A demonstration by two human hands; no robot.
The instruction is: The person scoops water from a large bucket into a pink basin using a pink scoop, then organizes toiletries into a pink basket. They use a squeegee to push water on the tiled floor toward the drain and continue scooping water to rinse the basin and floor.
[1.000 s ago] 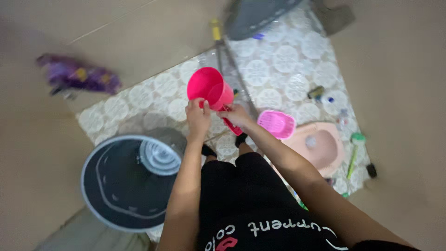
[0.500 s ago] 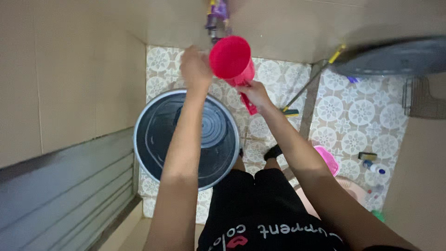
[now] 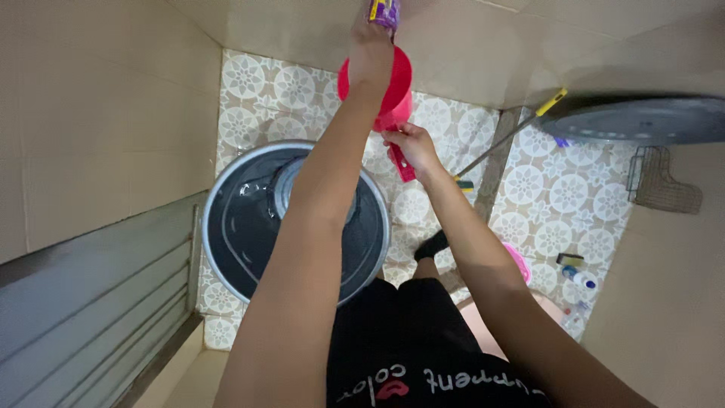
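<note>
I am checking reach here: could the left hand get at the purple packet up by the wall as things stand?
Probably yes. The left hand is stretched up in front of the pink jug, its fingers right at the purple packet, with nothing between them. The right hand holds the jug's handle, clear of the way.

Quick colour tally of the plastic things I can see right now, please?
Pink or red: 2, the pink scoop whose handle the right hand holds, and a pink basket on the floor.
Dark: 1, the bucket.
Purple: 1, the packet at the left hand.
Total: 4.
</note>
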